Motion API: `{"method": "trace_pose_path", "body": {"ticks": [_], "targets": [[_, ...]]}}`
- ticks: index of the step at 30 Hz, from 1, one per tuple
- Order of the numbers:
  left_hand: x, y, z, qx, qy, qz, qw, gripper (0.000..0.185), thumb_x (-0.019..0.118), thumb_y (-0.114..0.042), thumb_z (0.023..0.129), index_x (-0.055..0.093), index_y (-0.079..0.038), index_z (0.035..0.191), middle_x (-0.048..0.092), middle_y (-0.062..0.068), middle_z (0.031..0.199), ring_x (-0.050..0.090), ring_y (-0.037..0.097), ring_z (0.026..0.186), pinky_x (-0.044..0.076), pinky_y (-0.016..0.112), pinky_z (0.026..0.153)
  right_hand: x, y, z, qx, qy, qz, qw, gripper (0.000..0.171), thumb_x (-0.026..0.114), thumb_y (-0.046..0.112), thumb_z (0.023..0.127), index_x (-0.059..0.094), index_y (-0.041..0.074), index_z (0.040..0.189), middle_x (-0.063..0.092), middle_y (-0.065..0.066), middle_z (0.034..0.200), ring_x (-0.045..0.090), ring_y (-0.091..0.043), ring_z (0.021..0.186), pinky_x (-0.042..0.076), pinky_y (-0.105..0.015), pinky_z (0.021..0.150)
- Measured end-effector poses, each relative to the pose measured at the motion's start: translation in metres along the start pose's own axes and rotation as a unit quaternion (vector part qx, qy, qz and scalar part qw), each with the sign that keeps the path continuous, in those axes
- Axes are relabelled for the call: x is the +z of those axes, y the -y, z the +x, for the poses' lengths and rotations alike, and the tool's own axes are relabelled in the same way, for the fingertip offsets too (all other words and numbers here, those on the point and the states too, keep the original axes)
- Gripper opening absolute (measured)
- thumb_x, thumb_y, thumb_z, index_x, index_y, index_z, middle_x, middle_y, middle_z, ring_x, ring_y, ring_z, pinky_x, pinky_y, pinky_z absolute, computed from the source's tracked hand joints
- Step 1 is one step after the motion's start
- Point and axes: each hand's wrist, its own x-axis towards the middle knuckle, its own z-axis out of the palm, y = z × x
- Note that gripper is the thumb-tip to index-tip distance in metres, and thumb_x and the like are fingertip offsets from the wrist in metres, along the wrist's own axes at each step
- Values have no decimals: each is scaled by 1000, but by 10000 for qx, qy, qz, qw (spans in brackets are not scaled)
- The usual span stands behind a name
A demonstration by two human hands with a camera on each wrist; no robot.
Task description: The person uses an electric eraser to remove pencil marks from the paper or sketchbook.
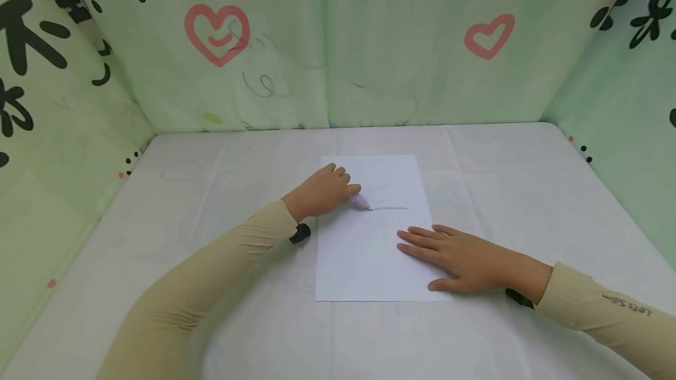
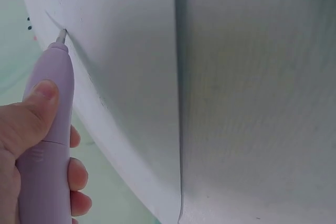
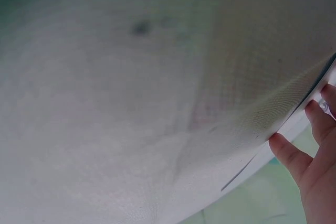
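One lilac pen-shaped tool (image 2: 58, 129) gripped in left hand (image 1: 323, 191), tip (image 2: 62, 36) at grey line (image 1: 391, 208); press lightly, flat-spread right hand (image 1: 460, 257) steadying paper (image 1: 364, 263).

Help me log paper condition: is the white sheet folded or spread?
Spread: the white sheet lies flat, with no fold visible.

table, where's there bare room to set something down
Free: the table left of the left sleeve, right of the paper beyond the right sleeve, and below the paper between both sleeves. Crowded: the paper's upper left, with the left grip and purple pen-like tool, and its right edge under the right grip.
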Motion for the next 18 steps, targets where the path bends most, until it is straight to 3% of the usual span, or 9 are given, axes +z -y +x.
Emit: {"method": "trace_pose_path", "body": {"ticks": [18], "targets": [[2, -1, 1, -29, -37, -77, 10000, 14, 62, -26, 90, 58, -17, 100, 64, 2, 81, 53, 18, 74, 37, 28, 70, 1, 0, 1, -31, -36, -59, 10000, 68, 45, 54, 93, 27, 18, 149, 29, -4, 154, 31, -23, 140, 34, -49, 102]]}}
